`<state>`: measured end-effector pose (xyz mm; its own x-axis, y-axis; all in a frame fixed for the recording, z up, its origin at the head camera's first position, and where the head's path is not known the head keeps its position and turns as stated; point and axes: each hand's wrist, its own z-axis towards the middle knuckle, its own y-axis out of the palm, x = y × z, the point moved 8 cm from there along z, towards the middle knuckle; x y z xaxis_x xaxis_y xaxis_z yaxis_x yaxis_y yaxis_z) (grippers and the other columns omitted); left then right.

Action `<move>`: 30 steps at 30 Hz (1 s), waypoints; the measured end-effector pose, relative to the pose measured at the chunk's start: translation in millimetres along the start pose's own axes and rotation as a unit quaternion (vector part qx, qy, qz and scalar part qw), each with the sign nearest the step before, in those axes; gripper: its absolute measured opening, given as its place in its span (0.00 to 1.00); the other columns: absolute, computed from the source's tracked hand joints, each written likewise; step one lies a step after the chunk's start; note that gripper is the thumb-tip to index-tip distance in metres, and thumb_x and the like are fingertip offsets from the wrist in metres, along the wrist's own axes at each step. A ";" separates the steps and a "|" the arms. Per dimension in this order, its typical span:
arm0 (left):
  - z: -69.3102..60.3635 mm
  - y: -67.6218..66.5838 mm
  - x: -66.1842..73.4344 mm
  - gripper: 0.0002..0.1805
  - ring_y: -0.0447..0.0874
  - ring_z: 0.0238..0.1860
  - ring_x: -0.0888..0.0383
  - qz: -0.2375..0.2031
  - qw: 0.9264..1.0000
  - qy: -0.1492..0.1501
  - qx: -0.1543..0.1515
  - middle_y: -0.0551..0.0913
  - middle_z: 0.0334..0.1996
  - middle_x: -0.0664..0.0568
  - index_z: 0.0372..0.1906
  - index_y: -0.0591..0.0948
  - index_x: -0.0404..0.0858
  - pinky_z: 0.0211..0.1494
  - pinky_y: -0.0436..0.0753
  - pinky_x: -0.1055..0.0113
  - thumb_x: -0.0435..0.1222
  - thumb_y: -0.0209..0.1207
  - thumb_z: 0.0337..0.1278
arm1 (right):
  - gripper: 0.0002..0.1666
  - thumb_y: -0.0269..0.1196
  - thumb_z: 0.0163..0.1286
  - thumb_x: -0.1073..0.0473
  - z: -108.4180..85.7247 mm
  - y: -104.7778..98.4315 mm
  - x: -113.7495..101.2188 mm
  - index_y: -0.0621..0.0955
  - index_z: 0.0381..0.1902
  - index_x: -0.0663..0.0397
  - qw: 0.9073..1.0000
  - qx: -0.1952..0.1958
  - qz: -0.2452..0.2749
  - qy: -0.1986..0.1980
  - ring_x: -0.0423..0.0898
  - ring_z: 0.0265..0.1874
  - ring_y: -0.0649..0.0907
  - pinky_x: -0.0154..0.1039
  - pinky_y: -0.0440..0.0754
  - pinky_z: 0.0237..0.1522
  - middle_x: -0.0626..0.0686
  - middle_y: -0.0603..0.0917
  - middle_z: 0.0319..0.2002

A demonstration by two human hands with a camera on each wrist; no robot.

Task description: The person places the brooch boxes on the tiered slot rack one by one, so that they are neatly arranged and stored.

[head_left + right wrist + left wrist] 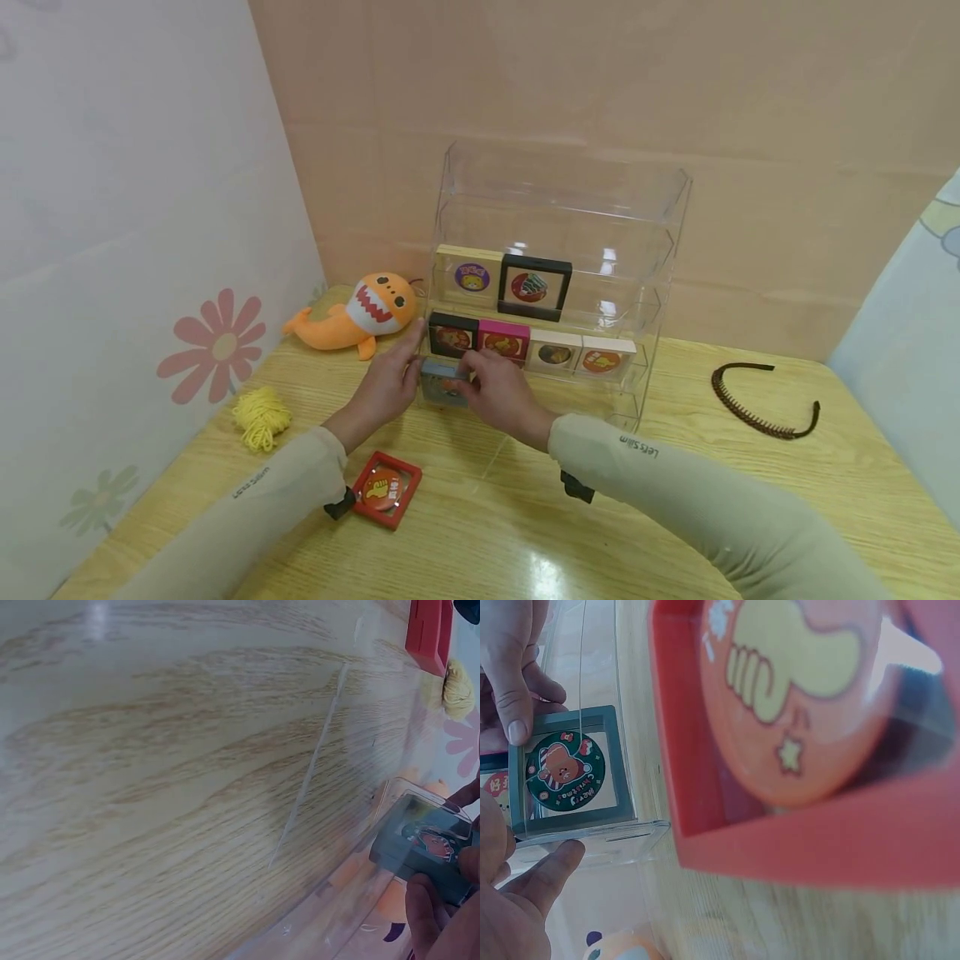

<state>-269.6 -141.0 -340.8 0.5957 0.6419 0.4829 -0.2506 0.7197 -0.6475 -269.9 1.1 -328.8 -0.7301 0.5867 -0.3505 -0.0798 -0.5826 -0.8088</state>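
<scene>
A grey-green display frame holding a round "Merry Christmas" bear badge stands in the left end of the lowest tier of a clear acrylic rack. My right hand pinches its right side, thumb on the front. My left hand is at the rack's left edge, its index finger stretched along the outside and its thumb close to the frame's top corner. On the tier above stand a black frame, a magenta frame and two pale frames. A cream frame and another black frame stand higher.
A red frame with a thumbs-up badge lies on the wooden table by my left wrist. Yellow yarn and an orange shark plush are to the left. A brown headband lies at the right.
</scene>
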 end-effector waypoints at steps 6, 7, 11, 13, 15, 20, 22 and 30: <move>2.4 1.3 2.9 0.34 0.82 0.46 0.47 0.000 1.000 0.004 -0.001 0.64 0.66 0.38 0.72 0.57 0.32 0.50 0.79 0.55 0.23 0.53 0.62 | 0.08 0.68 0.60 0.59 -1.7 -1.1 3.0 0.77 0.32 0.51 1.000 0.002 0.000 0.004 0.39 0.24 0.74 0.32 0.74 0.24 0.47 0.78 0.28; 2.9 1.5 3.5 0.34 0.82 0.45 0.47 -0.001 1.000 0.005 -0.001 0.64 0.66 0.38 0.72 0.57 0.32 0.49 0.80 0.55 0.23 0.53 0.62 | 0.08 0.68 0.61 0.59 -2.1 -1.3 3.4 0.77 0.32 0.51 1.000 0.001 -0.001 0.006 0.39 0.24 0.74 0.32 0.74 0.24 0.47 0.78 0.29; 4.3 2.9 4.2 0.33 0.81 0.46 0.47 -0.003 1.000 0.006 -0.003 0.63 0.66 0.38 0.72 0.57 0.32 0.50 0.79 0.55 0.23 0.52 0.62 | 0.09 0.68 0.61 0.57 -3.4 -1.4 6.5 0.77 0.33 0.50 1.000 -0.008 -0.005 0.020 0.39 0.25 0.75 0.32 0.75 0.24 0.48 0.78 0.29; 4.4 3.6 4.2 0.33 0.81 0.48 0.47 -0.004 1.000 0.006 -0.002 0.63 0.67 0.38 0.72 0.57 0.32 0.51 0.78 0.55 0.23 0.52 0.62 | 0.10 0.68 0.61 0.54 -4.2 -2.9 7.5 0.77 0.34 0.49 1.000 -0.008 -0.015 0.025 0.39 0.24 0.74 0.33 0.74 0.22 0.48 0.78 0.30; 4.0 4.0 4.1 0.34 0.81 0.48 0.47 -0.004 1.000 0.005 -0.002 0.63 0.67 0.38 0.72 0.57 0.32 0.52 0.78 0.55 0.23 0.52 0.62 | 0.11 0.68 0.61 0.52 -5.5 -4.6 8.5 0.77 0.35 0.49 0.999 -0.005 -0.029 0.028 0.38 0.23 0.73 0.32 0.72 0.20 0.48 0.76 0.29; 1.4 2.1 2.3 0.35 0.82 0.40 0.50 0.004 1.000 0.001 0.004 0.65 0.66 0.39 0.73 0.56 0.35 0.45 0.81 0.57 0.23 0.53 0.62 | 0.16 0.67 0.61 0.48 -11.7 -10.5 3.2 0.77 0.39 0.50 0.998 0.006 -0.055 0.013 0.38 0.22 0.72 0.32 0.73 0.19 0.48 0.74 0.32; 0.5 0.6 1.9 0.35 0.82 0.38 0.51 0.007 1.000 -0.001 0.006 0.65 0.66 0.40 0.73 0.56 0.35 0.44 0.82 0.57 0.23 0.54 0.62 | 0.16 0.68 0.60 0.49 -15.8 -12.1 -1.8 0.78 0.39 0.51 0.999 0.011 -0.050 0.004 0.39 0.24 0.73 0.32 0.74 0.20 0.50 0.74 0.34; -1.0 -1.6 3.3 0.34 0.80 0.38 0.50 0.018 1.000 0.015 0.016 0.69 0.63 0.38 0.71 0.58 0.31 0.47 0.80 0.53 0.23 0.54 0.61 | 0.18 0.68 0.59 0.48 -33.8 -6.7 -25.3 0.78 0.39 0.52 1.000 0.000 -0.021 -0.011 0.39 0.28 0.75 0.30 0.74 0.22 0.46 0.73 0.36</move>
<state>-266.5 -140.3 -338.8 0.6076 0.6604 0.4411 -0.2965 0.7039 -0.6455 -227.9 9.2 -330.4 -0.7412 0.5981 -0.3048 -0.1118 -0.5578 -0.8224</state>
